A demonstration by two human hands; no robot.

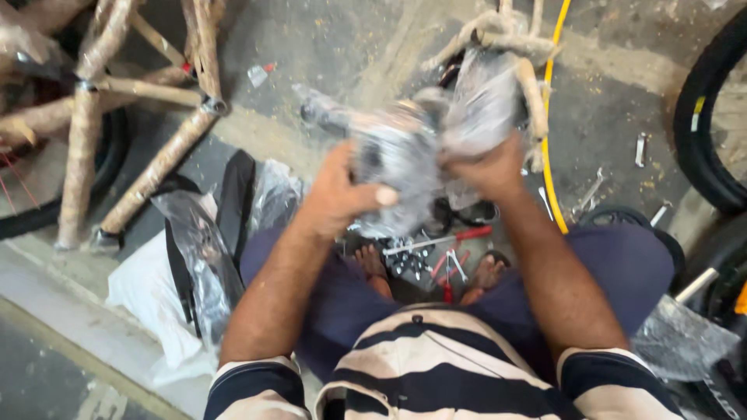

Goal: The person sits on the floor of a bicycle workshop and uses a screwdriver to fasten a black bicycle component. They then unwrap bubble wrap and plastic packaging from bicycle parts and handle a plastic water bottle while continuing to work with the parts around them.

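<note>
Parcel: dark bicycle part swathed in clear, crinkled plastic wrap [420, 152], held up over the person's lap, blurred by motion. Left hand [338, 194]: grip closed on the parcel's left side, thumb pressed across the film. Right hand [486, 167]: grip closed on the parcel's right side, bunching the film. Judged state: wrapping mostly on, no bare part clearly exposed; stripping looks begun, most of it left. Below the parcel, on the concrete floor [327, 47]: scattered red-handled tools and small silver fittings [436, 260], between the feet. Left of the parcel: loose clear plastic sheets [202, 241] and paper-wrapped bicycle frame tubes [132, 140]. Right of the parcel: yellow cable [548, 132], black tyre [704, 132].
</note>
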